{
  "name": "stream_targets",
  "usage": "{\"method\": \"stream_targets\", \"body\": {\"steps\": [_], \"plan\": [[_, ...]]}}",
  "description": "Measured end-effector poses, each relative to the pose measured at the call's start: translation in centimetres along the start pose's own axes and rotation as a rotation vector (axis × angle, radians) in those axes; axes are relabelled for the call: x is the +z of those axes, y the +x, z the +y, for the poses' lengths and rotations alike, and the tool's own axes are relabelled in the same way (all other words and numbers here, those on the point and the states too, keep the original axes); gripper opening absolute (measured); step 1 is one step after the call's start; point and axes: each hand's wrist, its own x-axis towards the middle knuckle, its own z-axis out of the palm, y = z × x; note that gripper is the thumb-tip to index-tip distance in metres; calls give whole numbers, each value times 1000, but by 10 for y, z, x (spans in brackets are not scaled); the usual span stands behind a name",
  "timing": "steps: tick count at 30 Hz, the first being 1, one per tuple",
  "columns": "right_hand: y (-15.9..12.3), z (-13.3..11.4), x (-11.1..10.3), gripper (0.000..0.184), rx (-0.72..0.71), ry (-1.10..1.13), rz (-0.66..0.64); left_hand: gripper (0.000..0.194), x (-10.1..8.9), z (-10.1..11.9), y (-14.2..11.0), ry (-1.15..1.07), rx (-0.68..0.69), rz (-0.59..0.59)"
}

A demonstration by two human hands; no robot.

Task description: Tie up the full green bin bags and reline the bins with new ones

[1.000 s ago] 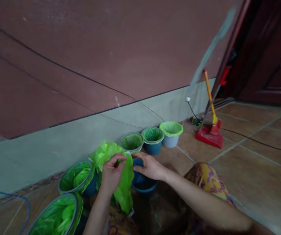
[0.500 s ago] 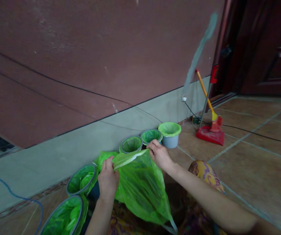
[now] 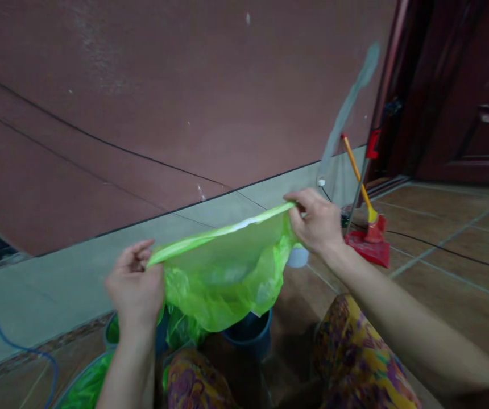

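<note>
A thin green plastic garbage bag (image 3: 227, 278) is stretched by its top edge between my two hands. My left hand (image 3: 136, 278) pinches the edge at the left end, and my right hand (image 3: 316, 218) pinches it at the right end, a bit higher. A white strip shows along the middle of that edge, and the rest of the bag hangs below in loose folds. Under it, between my knees, stands a dark blue bucket (image 3: 251, 335), its rim partly covered by the bag. A green-lined bucket (image 3: 85, 380) stands at the lower left, partly behind my left forearm.
By the wall, a grey bucket (image 3: 298, 257) is mostly hidden behind the bag and my right hand. A red dustpan (image 3: 366, 249) and a yellow-handled broom (image 3: 357, 173) lean near the doorway. A blue cable (image 3: 18, 343) lies at left; a black cord (image 3: 449, 250) crosses the floor.
Both hands have risen and spread wider apart, pulling the bag's edge taut. The bag has lifted off my lap, showing the dark blue bucket below and covering most of the buckets along the wall.
</note>
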Motion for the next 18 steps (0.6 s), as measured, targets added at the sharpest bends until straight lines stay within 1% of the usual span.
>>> {"method": "stream_targets", "body": {"steps": [1, 2, 3, 4, 5, 6, 7, 8, 9, 10, 11, 12, 14, 16, 18], "plan": [[2, 2, -4, 30, -1, 49, 100, 38, -3, 7, 0, -8, 88, 123], [-4, 5, -4, 33, 18, 91, 174, 37, -3, 9, -7, 27, 148, 262], [-19, 12, 0, 33, 43, 126, 208, 32, 0, 6, -19, 94, 167, 346], [-42, 20, 8, 32, 62, 155, 180, 26, 4, -3, -36, 170, 126, 216], [-69, 30, 19, 29, 84, 169, 77, 21, 11, -16, -56, 237, 44, -58], [-99, 41, 31, 26, 131, 163, -94, 19, 18, -33, -76, 303, -50, -342], [-129, 52, 43, 24, 209, 136, -324, 16, 25, -51, -94, 321, -86, -449], [-156, 63, 52, 24, 307, 88, -501, 12, 31, -69, -108, 340, -114, -492], [-177, 72, 59, 24, 397, 26, -568, 11, 35, -86, -118, 361, -147, -526], [-193, 79, 63, 25, 460, -20, -584, 12, 38, -101, -124, 368, -206, -560], [-201, 83, 63, 27, 478, -33, -588, 17, 39, -112, -124, 318, -238, -591], [-203, 84, 61, 29, 472, -27, -568, 23, 39, -120, -122, 243, -253, -603], [-194, 82, 55, 33, 442, 10, -481, 30, 38, -128, -113, 135, -256, -604], [-179, 76, 50, 34, 447, 35, -411, 35, 38, -130, -104, 41, -257, -620], [-170, 72, 49, 33, 478, 45, -383, 39, 37, -129, -98, -22, -267, -635]]}}
